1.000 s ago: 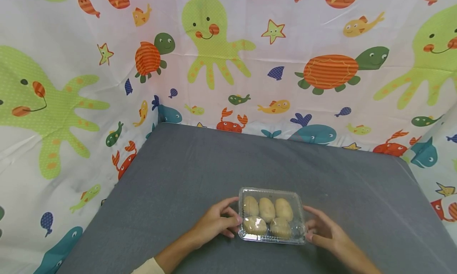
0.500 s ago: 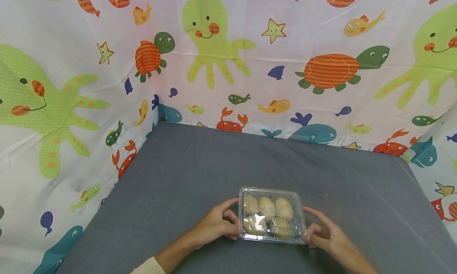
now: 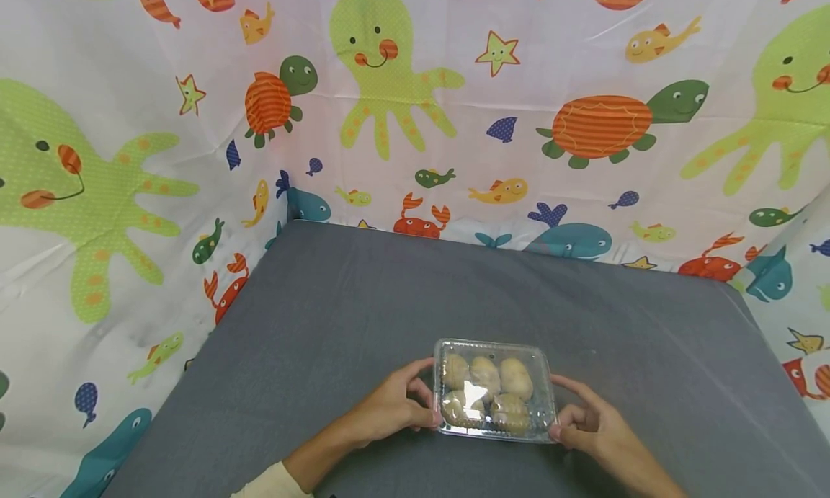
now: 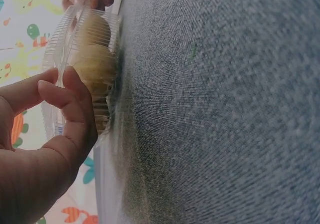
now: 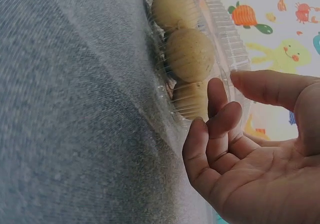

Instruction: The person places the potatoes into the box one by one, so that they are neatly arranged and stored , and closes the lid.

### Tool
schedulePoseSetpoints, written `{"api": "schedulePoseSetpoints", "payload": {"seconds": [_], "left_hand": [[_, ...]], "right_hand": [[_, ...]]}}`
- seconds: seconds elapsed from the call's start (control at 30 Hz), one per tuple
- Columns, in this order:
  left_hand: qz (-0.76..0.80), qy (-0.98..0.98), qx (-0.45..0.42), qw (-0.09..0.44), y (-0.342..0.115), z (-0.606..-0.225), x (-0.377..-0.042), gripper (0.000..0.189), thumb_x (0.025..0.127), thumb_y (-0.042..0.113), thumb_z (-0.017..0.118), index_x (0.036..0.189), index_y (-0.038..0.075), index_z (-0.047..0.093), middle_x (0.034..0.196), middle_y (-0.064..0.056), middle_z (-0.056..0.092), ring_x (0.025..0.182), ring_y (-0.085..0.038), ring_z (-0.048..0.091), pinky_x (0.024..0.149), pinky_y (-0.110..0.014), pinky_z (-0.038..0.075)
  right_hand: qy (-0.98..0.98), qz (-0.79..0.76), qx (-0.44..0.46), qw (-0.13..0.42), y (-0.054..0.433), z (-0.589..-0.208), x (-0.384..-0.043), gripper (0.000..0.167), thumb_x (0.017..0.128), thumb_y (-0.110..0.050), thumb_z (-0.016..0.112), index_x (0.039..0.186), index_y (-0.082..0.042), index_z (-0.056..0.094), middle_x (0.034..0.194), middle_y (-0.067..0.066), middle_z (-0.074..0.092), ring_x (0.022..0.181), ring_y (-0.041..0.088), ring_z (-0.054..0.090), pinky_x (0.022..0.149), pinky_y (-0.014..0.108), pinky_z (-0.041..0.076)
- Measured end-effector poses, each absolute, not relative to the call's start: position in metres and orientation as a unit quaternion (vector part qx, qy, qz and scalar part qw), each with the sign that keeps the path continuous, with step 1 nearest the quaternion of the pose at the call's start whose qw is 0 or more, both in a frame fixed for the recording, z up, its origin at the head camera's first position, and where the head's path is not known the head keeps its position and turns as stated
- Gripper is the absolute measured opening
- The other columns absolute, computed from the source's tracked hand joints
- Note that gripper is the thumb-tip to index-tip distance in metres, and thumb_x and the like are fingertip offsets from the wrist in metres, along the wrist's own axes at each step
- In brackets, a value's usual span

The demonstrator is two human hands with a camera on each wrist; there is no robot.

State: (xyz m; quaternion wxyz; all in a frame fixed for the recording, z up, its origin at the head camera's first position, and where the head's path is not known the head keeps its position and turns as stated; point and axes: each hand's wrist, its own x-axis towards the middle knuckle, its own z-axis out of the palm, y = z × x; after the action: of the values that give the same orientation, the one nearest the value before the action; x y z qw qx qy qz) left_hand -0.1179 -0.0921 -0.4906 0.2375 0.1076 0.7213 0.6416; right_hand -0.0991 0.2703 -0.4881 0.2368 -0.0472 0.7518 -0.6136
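Observation:
A clear plastic clamshell box [image 3: 543, 415] lies on the grey cloth in the head view, its lid down. Several potatoes [image 3: 515, 379] show through it, in two rows. At the left front corner, my left hand [image 3: 392, 411] pinches the rim; the left wrist view shows that thumb and fingertips on the ridged edge [image 4: 59, 66]. My right hand [image 3: 596, 429] holds the opposite rim at the right front corner. In the right wrist view its thumb and index fingertip meet at the rim, while the other fingers curl loosely below. Glare hides part of the front left potato.
Grey cloth [image 3: 363, 296] covers the table around and behind the box. White curtains [image 3: 441, 65] printed with sea animals stand along the back and both sides. A cream sleeve [image 3: 275, 481] covers my left forearm.
Both thumbs and fingertips have closed onto the box's front corners. The box has stayed almost in place, and the glare on its lid has shifted and grown.

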Motion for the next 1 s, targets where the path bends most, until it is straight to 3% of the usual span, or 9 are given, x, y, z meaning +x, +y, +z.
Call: {"api": "schedulePoseSetpoints", "payload": {"seconds": [0.47, 1.0], "left_hand": [[0.636, 0.728, 0.119, 0.228, -0.0910, -0.4891, -0.1183, 0.096, 0.083, 0.003, 0.084, 0.163, -0.002, 0.031, 0.092, -0.005, 0.068, 0.069, -0.015, 0.066, 0.059, -0.025, 0.053], [0.630, 0.730, 0.115, 0.238, -0.0912, -0.4880, -0.1175, 0.095, 0.085, 0.006, 0.082, 0.164, 0.000, 0.029, 0.096, -0.007, 0.068, 0.074, -0.017, 0.070, 0.062, -0.028, 0.057]], "right_hand": [[0.757, -0.606, -0.037, 0.241, 0.2690, -0.4907, -0.0979, 0.086, 0.099, -0.003, 0.069, 0.165, 0.005, 0.014, 0.091, 0.010, 0.070, 0.086, 0.014, 0.069, 0.081, 0.028, 0.060], [0.750, -0.613, -0.068, 0.240, 0.2733, -0.4937, -0.0982, 0.081, 0.102, -0.005, 0.065, 0.164, 0.006, 0.014, 0.092, 0.005, 0.071, 0.085, 0.013, 0.068, 0.075, 0.029, 0.059]]}}
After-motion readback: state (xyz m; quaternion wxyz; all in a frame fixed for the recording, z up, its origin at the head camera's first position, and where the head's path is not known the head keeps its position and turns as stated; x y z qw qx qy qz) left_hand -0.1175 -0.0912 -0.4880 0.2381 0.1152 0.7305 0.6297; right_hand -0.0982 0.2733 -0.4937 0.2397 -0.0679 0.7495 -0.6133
